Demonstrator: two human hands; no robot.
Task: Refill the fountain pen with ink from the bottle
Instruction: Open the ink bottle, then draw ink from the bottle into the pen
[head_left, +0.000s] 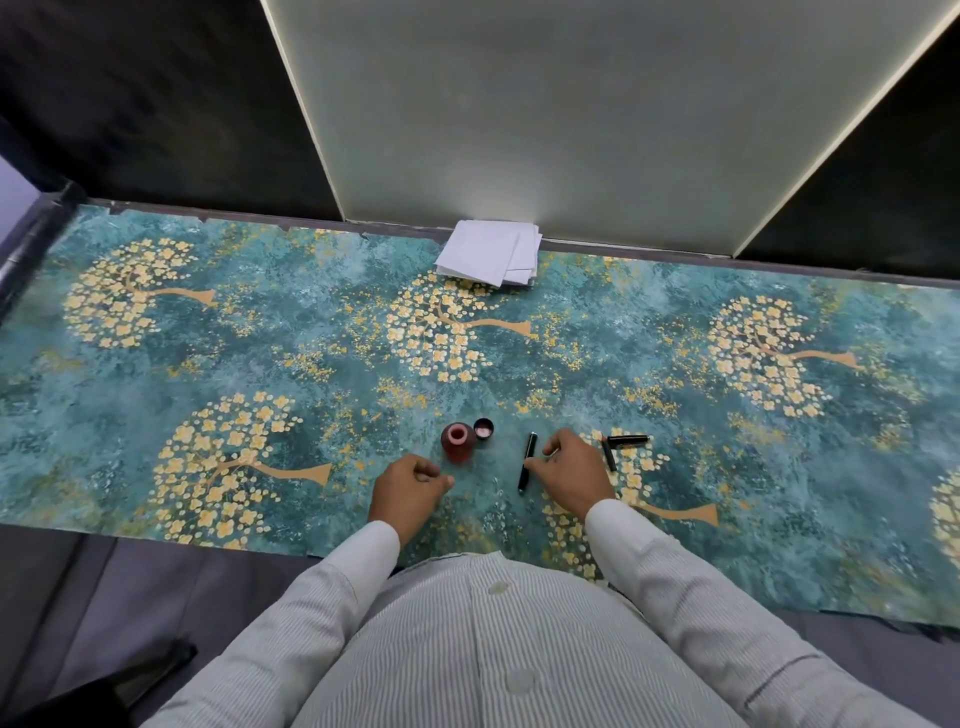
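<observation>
A small dark-red ink bottle (457, 442) stands uncapped on the patterned table cover, its pink mouth showing. Its black cap (483, 429) lies upside down just right of it. A black fountain pen section (528, 461) lies lengthwise on the cover. My right hand (571, 475) rests beside it, fingertips touching the pen's middle; whether it grips the pen I cannot tell. Two more black pen parts (627, 440) lie right of that hand. My left hand (410, 488) sits loosely curled just below the bottle, holding nothing.
A stack of folded white tissues (491, 252) lies at the table's far edge against a pale upright panel (597, 114). The teal cover with yellow tree patterns (260, 332) spans the table. The near table edge runs by my torso.
</observation>
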